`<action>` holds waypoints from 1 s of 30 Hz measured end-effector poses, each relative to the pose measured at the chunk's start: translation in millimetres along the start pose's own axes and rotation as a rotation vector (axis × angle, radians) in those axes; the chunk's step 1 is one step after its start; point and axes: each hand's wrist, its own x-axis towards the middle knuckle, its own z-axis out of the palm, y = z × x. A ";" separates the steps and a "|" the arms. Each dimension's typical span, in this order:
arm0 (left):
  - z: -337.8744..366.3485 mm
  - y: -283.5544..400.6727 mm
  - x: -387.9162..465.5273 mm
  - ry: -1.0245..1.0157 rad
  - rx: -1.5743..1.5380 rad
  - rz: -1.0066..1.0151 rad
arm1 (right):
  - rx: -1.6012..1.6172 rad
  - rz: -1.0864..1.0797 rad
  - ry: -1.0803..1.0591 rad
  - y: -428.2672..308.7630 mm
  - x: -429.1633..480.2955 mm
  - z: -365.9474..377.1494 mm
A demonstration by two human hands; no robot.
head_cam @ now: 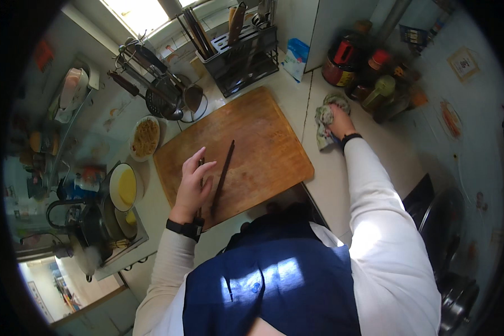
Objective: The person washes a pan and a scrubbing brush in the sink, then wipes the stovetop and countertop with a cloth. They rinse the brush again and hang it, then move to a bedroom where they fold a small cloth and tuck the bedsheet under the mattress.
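My right hand [341,122] grips a crumpled patterned cloth [324,122] on the pale countertop, right of a wooden cutting board [260,138]. Above the board's left part is my left hand [195,180], its fingers apart and curved. One dark chopstick [223,176] lies slanted on the board, just right of that hand. A second thin stick [201,168] shows partly behind the left fingers; whether they touch it, I cannot tell. A plate of shredded food [145,138] stands at the board's upper left edge.
A rack [243,54] with chopsticks and knives stands behind the board, beside a utensil stand [164,92]. Bottles and jars [378,88] crowd the upper right corner. At left, a bowl with yellow contents [124,187] sits by the sink area. A pan lid [441,227] is at right.
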 end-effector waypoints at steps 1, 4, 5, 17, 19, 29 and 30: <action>0.8 -2.3 3.5 0.007 -0.012 0.024 | 0.044 -0.044 0.016 -1.7 -20.2 1.1; 2.1 -7.3 13.8 0.038 -0.038 0.061 | -0.043 0.064 0.069 -5.8 -84.3 3.2; 1.1 -8.6 16.2 0.046 -0.068 0.070 | -0.013 0.075 0.081 -5.9 -102.7 -0.8; -43.3 -22.9 -22.9 0.082 0.065 -0.077 | 0.175 -0.044 0.055 -59.5 30.3 12.1; -49.9 -24.5 -35.9 0.062 0.078 -0.137 | 0.093 -0.172 0.043 -80.2 61.9 28.8; -54.1 -22.1 -62.7 0.029 0.057 -0.215 | -0.133 -0.287 -0.395 -103.7 73.5 38.4; -51.5 -22.8 -58.2 0.023 0.045 -0.195 | -0.124 -0.314 -0.398 -99.5 61.4 33.0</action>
